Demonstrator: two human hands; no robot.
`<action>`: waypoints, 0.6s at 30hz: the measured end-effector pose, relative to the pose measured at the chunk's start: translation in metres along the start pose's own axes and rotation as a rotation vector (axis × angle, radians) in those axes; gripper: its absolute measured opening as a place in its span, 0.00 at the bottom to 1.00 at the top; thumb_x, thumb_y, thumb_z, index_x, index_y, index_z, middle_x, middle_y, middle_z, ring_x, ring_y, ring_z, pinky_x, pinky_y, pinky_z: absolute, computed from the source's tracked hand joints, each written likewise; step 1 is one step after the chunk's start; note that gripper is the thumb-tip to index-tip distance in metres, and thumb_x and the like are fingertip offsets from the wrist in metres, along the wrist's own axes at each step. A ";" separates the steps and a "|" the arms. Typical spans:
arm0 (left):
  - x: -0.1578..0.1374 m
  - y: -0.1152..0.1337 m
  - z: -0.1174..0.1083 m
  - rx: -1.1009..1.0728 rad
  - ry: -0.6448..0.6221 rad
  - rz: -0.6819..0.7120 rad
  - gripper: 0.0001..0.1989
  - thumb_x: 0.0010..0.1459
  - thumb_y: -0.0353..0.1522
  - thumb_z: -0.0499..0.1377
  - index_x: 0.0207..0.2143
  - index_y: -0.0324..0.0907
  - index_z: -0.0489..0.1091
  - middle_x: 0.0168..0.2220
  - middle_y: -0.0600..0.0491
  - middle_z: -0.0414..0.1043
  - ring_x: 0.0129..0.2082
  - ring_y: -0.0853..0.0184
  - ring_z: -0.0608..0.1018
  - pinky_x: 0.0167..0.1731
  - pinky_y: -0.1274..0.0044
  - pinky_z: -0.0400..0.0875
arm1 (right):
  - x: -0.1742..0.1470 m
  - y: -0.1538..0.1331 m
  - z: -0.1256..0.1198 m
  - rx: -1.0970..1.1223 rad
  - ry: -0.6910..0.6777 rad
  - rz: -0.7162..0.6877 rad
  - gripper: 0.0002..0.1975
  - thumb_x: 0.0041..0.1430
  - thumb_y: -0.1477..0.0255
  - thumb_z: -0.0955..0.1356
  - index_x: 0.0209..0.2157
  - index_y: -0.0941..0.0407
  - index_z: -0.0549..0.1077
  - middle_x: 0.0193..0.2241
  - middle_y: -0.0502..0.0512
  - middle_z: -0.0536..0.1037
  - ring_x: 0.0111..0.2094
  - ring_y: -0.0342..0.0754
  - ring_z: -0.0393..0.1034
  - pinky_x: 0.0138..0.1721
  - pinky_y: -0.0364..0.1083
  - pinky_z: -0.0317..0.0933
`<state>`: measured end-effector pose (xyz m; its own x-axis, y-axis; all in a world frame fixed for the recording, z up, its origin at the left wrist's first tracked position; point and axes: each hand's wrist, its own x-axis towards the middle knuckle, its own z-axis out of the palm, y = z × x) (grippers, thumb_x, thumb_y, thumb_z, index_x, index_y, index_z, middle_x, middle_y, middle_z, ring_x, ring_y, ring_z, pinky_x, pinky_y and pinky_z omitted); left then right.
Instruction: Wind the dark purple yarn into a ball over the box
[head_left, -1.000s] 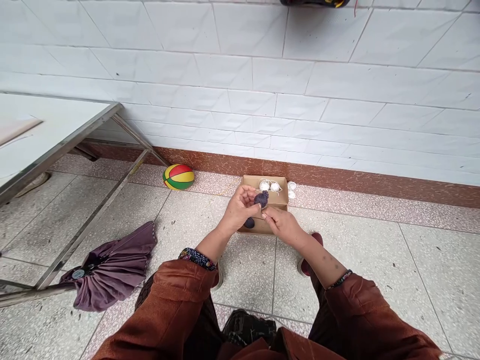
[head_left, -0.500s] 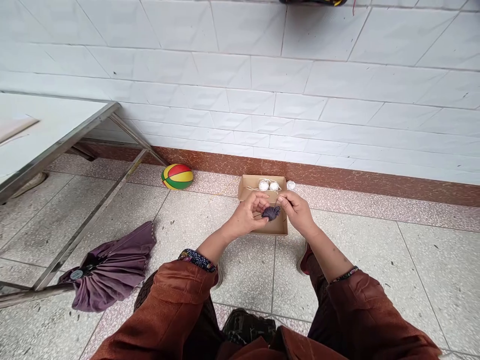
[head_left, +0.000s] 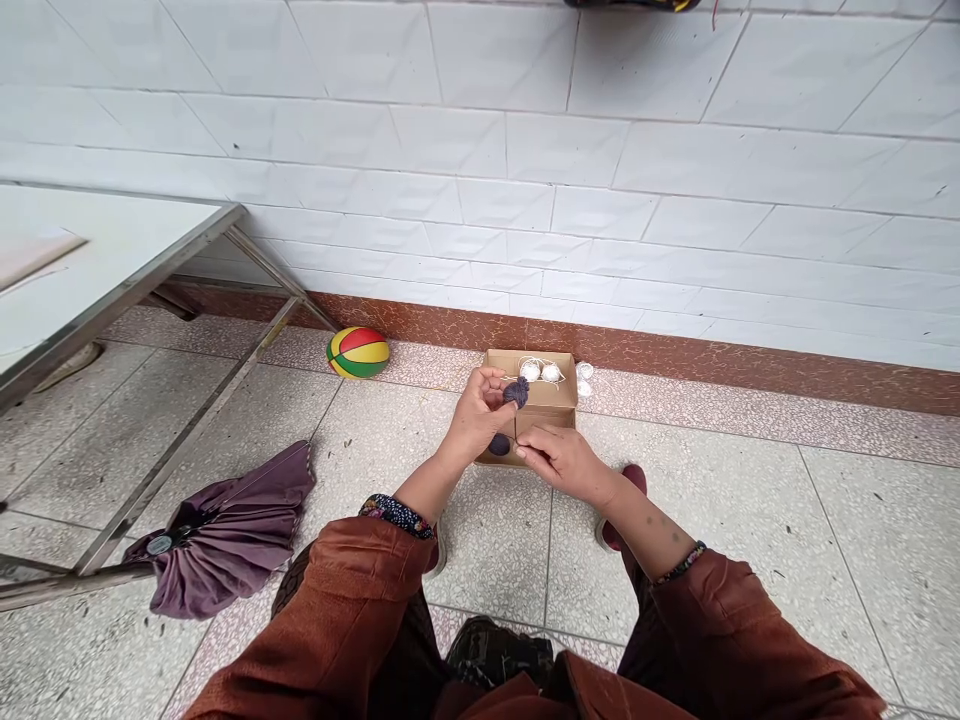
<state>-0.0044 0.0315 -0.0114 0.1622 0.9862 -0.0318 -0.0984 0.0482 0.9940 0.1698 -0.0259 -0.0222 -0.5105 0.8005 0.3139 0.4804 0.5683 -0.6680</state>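
Note:
My left hand [head_left: 474, 415] is closed on a small dark purple-grey ball of yarn [head_left: 516, 392], holding it above an open cardboard box [head_left: 536, 420]. A strand of dark yarn [head_left: 515, 425] runs down from that ball to my right hand [head_left: 566, 460], whose thumb and fingers pinch it. Below my left fingers, a second dark ball [head_left: 499, 444] lies in the near part of the box. Two white balls of yarn [head_left: 530, 370] with loose thread sit in the far part.
White balls [head_left: 584, 371] lie on the floor right of the box. Against the wall rests a red, yellow and green ball [head_left: 358, 353]. A metal-framed table [head_left: 150, 260] stands at left, with purple cloth [head_left: 225, 540] by its lower bar.
My left hand has lifted the yarn ball up and left. My right hand has moved down, drawing the strand below the ball. The second dark ball in the box now shows.

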 end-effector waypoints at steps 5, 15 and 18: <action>-0.006 -0.005 0.004 0.126 -0.166 -0.005 0.29 0.44 0.26 0.68 0.48 0.45 0.62 0.39 0.56 0.69 0.31 0.73 0.75 0.30 0.80 0.65 | 0.004 0.005 -0.023 0.103 0.233 0.096 0.12 0.71 0.64 0.62 0.39 0.52 0.75 0.34 0.55 0.79 0.36 0.50 0.74 0.40 0.48 0.67; -0.011 0.011 0.001 -0.184 -0.391 -0.005 0.27 0.47 0.27 0.69 0.48 0.46 0.64 0.41 0.53 0.73 0.39 0.70 0.77 0.40 0.77 0.69 | 0.007 0.034 -0.008 0.102 0.301 0.289 0.12 0.70 0.64 0.62 0.35 0.53 0.72 0.30 0.52 0.77 0.32 0.49 0.72 0.36 0.46 0.65; -0.004 0.007 -0.001 -0.152 -0.196 0.019 0.24 0.46 0.27 0.68 0.45 0.45 0.65 0.37 0.56 0.73 0.37 0.71 0.76 0.41 0.77 0.68 | 0.003 0.022 0.005 0.067 0.170 0.219 0.10 0.70 0.67 0.61 0.38 0.53 0.73 0.33 0.54 0.79 0.35 0.49 0.74 0.39 0.46 0.66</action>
<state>-0.0069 0.0280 -0.0040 0.3450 0.9384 0.0221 -0.2473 0.0682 0.9665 0.1753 -0.0116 -0.0387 -0.2701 0.9266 0.2617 0.5149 0.3687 -0.7739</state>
